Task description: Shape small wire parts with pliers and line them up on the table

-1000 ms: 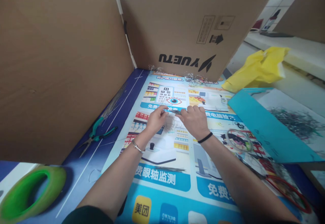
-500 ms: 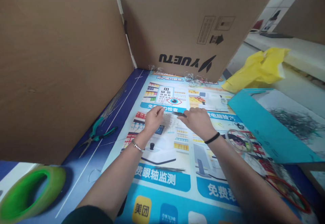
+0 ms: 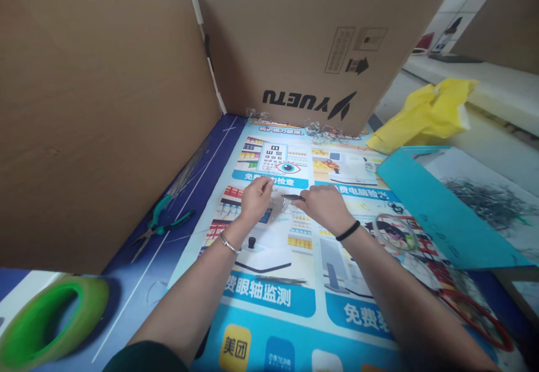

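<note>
My left hand is closed in a pinch over the printed sheet. It seems to hold a fine wire, whose thin, pale strands show faintly beside the fingertips. My right hand is wrapped round pliers; only their dark, narrow jaws stick out, pointing left toward my left hand. The handles are hidden in the palm. Whether the jaws touch the wire is too small to tell. Below both hands, a bundle of thin dark wires lies on the sheet.
Cardboard panels stand at left and back. Teal-handled pliers and a green tape roll lie left. To the right are a blue box with wire pieces, a yellow bag, a clear ring and red handles.
My right hand has shifted slightly left and down, bringing the pliers' jaws nearer the wire below my left fingertips. My left hand has barely moved.
</note>
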A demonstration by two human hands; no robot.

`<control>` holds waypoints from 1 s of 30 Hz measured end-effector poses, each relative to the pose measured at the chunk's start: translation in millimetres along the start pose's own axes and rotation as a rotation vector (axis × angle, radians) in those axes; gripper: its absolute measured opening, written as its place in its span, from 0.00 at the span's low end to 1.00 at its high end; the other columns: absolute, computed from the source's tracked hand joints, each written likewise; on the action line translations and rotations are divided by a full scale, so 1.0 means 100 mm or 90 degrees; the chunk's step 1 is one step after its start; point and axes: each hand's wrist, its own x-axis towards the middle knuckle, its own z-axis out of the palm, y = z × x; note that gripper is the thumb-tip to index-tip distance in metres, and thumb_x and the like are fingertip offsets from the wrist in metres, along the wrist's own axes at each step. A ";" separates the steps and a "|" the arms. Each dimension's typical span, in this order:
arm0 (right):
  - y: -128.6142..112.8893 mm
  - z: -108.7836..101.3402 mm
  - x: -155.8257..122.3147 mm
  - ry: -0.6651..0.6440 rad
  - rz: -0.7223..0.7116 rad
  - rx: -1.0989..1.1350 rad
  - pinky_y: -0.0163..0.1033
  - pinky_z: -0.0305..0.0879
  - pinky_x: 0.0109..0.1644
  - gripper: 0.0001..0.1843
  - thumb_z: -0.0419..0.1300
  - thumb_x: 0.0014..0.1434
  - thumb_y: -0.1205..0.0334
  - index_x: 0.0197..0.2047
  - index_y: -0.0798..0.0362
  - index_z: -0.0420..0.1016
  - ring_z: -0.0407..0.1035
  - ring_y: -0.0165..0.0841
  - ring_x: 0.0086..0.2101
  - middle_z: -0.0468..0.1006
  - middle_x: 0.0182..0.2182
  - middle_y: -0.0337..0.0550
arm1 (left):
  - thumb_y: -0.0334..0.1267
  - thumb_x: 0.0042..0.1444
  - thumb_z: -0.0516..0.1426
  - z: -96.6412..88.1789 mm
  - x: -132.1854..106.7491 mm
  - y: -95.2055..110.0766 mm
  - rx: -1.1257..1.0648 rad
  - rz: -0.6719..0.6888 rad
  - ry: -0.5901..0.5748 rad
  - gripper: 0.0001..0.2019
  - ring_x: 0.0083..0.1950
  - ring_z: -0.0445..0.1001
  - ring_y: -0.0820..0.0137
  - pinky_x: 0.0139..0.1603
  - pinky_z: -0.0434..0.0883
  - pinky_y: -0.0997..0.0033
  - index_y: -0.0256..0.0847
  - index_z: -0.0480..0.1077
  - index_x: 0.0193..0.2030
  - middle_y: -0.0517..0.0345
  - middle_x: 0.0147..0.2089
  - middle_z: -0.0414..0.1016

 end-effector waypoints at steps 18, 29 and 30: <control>-0.03 0.00 -0.01 0.060 -0.014 -0.027 0.41 0.47 0.39 0.24 0.48 0.60 0.43 0.35 0.53 0.77 0.67 0.38 0.35 0.75 0.31 0.50 | 0.39 0.58 0.51 0.03 0.03 -0.04 -0.073 0.117 -0.124 0.09 0.40 0.68 0.71 0.43 0.65 0.71 0.40 0.70 0.33 0.58 0.33 0.72; -0.04 0.02 0.01 0.067 -0.028 -0.022 0.42 0.46 0.41 0.23 0.49 0.60 0.44 0.37 0.53 0.76 0.65 0.39 0.37 0.75 0.32 0.50 | 0.36 0.54 0.53 -0.01 0.05 -0.08 -0.080 0.018 -0.201 0.07 0.37 0.70 0.71 0.41 0.66 0.71 0.40 0.71 0.31 0.59 0.33 0.73; -0.04 0.02 0.01 0.068 -0.027 -0.022 0.42 0.46 0.41 0.23 0.48 0.60 0.44 0.37 0.53 0.76 0.65 0.39 0.37 0.75 0.32 0.50 | 0.35 0.53 0.53 -0.01 0.06 -0.08 -0.078 0.003 -0.196 0.06 0.37 0.70 0.71 0.41 0.66 0.71 0.40 0.71 0.31 0.59 0.32 0.74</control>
